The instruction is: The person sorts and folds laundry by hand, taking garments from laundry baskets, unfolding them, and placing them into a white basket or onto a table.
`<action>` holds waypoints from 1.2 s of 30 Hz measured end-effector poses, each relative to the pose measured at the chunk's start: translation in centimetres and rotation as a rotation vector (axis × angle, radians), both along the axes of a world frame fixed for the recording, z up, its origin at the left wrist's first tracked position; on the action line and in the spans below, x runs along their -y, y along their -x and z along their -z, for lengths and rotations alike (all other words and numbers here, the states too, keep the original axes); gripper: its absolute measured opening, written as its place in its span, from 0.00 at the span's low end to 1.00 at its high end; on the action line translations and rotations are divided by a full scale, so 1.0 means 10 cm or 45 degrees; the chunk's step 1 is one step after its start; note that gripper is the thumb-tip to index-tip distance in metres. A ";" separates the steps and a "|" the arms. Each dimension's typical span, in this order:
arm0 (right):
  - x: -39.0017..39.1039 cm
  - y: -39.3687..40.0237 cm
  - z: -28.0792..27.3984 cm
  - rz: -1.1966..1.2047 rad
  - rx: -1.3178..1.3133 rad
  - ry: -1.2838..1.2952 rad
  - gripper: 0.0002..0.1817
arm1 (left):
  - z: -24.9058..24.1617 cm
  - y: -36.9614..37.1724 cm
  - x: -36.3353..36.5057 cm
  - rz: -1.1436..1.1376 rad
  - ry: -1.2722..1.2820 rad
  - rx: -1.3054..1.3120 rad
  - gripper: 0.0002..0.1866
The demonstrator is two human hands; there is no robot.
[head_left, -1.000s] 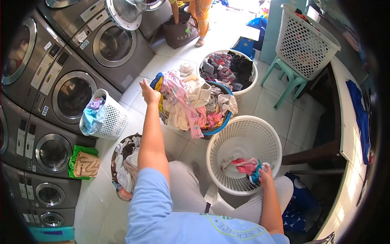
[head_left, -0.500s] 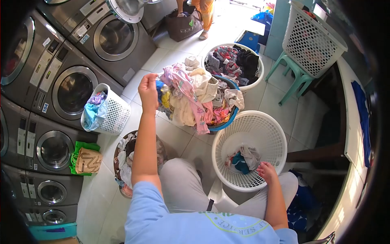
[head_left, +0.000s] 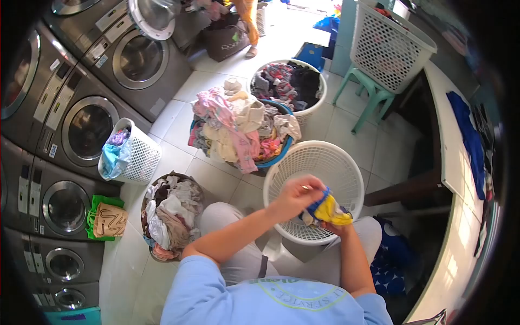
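Note:
Above the white round basket (head_left: 276, 162), a yellow and blue cloth (head_left: 331, 210) is stretched between my hands. My left hand (head_left: 297, 199) pinches its blue upper edge. Beneath its lower right side is my right hand (head_left: 337, 227), closed on the cloth and partly covered by it. The cloth and my hands hide much of the basket's inside. Just beyond, a blue-rimmed tub (head_left: 283, 154) is heaped with pink, cream and patterned clothes (head_left: 238, 116).
Behind stands a white basket (head_left: 319, 103) of dark clothes. Another tub of clothes (head_left: 172, 214) and a tall white basket (head_left: 145, 158) are at left beside washing machines (head_left: 91, 130). A green stool (head_left: 374, 95) holds a basket at right. Someone's leg (head_left: 250, 27) shows at top.
My left hand has moved from beside the clothes heap down and right to above the round basket, bringing the yellow and blue cloth. My right hand now holds it too. The view has shifted.

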State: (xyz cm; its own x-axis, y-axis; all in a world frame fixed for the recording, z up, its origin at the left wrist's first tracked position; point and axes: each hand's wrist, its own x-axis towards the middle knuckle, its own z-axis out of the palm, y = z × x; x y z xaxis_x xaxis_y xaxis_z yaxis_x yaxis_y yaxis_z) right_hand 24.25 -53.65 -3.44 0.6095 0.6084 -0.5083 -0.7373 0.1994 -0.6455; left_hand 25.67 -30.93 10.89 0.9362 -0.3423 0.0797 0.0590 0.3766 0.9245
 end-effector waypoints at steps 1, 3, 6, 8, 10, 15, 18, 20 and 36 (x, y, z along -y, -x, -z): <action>0.00 -0.02 -0.03 0.030 0.065 0.036 0.21 | 0.03 -0.05 -0.07 -0.109 0.022 -0.147 0.08; -0.15 -0.02 -0.11 0.247 0.215 0.349 0.16 | 0.24 -0.23 -0.23 -0.321 0.146 -0.315 0.09; -0.06 0.01 0.56 0.475 0.364 0.555 0.21 | 0.61 -0.51 -0.54 -0.438 0.250 -0.461 0.08; -0.01 -0.08 1.00 0.458 0.959 0.531 0.24 | 0.72 -0.55 -0.64 -0.421 0.317 -0.558 0.08; -0.08 -0.07 0.63 0.649 0.972 0.440 0.24 | 0.77 -0.56 -0.70 -0.479 0.381 -0.680 0.08; -0.04 -0.03 -0.08 0.361 0.716 0.809 0.21 | 0.84 -0.59 -0.70 -0.545 0.558 -0.597 0.08; -0.17 -0.10 -0.26 0.364 0.471 0.228 0.25 | 0.95 -0.51 -0.34 -0.313 0.281 -0.742 0.15; -0.12 -0.11 -0.15 0.390 0.040 -0.370 0.33 | 1.35 -0.26 -0.08 0.048 -0.250 -1.037 0.26; 0.16 -0.19 0.23 1.152 -0.030 -0.233 0.27 | 1.28 -0.60 -0.48 0.341 -1.977 -0.026 0.16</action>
